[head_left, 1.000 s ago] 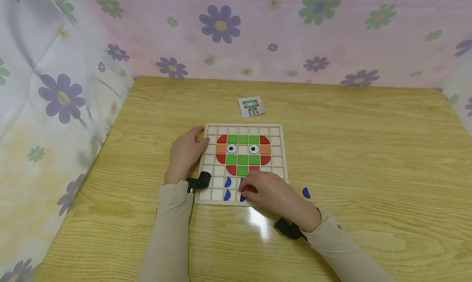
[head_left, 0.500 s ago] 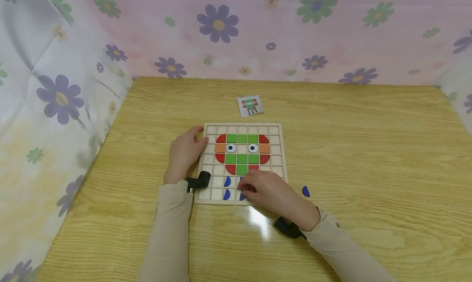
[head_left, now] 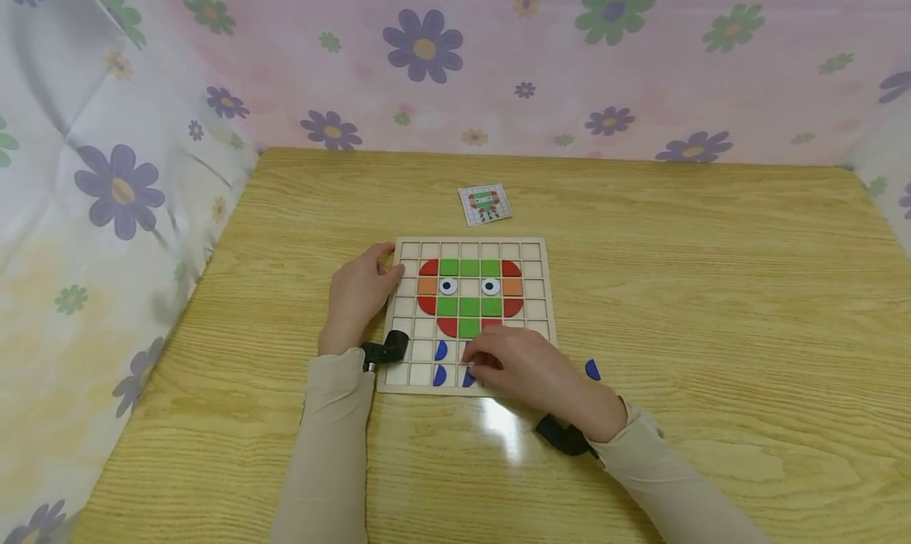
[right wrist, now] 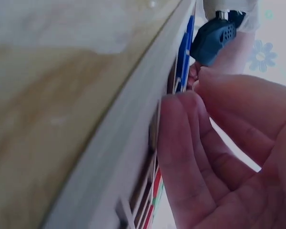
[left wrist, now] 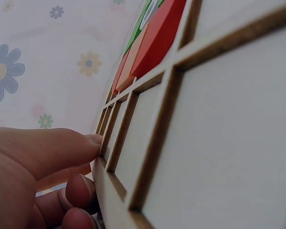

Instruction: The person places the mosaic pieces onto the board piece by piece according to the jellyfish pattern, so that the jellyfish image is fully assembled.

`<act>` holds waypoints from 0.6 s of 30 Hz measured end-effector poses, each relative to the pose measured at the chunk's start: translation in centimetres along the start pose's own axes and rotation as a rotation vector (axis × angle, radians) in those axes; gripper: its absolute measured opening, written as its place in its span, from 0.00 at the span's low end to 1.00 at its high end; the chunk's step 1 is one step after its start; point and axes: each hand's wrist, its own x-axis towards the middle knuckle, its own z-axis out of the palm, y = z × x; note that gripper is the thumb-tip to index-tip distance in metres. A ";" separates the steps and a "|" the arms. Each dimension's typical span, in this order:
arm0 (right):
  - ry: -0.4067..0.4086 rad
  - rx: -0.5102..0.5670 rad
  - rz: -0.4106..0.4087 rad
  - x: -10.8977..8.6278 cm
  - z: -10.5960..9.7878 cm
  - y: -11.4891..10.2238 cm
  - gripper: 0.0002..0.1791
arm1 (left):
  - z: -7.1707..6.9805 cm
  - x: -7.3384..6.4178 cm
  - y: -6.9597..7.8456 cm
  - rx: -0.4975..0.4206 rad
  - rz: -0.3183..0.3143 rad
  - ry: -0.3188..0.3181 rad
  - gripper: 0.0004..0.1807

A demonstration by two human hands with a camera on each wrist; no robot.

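Observation:
A square wooden grid board (head_left: 387, 388) lies on the table, bearing green squares (head_left: 469, 267), red quarter-rounds (head_left: 430, 305), orange squares (head_left: 512, 286) and two eye discs (head_left: 448, 286). My left hand (head_left: 359, 295) holds the board's left edge; the left wrist view shows the thumb (left wrist: 62, 148) on the rim and the other fingers curled beside it. Two blue half-circles (head_left: 440, 350) sit in the lower rows. My right hand (head_left: 523, 370) has thumb and fingertips right at another blue half-circle (head_left: 467, 378) in the bottom row; a grip on it cannot be made out. The hand partly covers the lower right cells.
A small pattern card (head_left: 485, 205) with a coloured figure lies behind the board. One loose blue half-circle (head_left: 593, 369) rests on the table (head_left: 712, 307) right of the board, near the right wrist. Flowered cloth (head_left: 498, 62) stands behind and at the sides.
Both hands stay nearly in place. The right wrist has shifted slightly to the right, with its fingertips at the same bottom-row blue half-circle.

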 end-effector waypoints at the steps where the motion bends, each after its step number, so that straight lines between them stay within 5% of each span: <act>1: 0.002 0.003 -0.003 0.0 -0.1 0.1 0.05 | 0.0 0.0 0.0 -0.001 0.000 -0.001 0.24; 18: 0.000 0.076 0.119 -1.7 -2.7 2.4 0.08 | -0.1 0.0 -0.1 -0.012 0.010 -0.009 0.24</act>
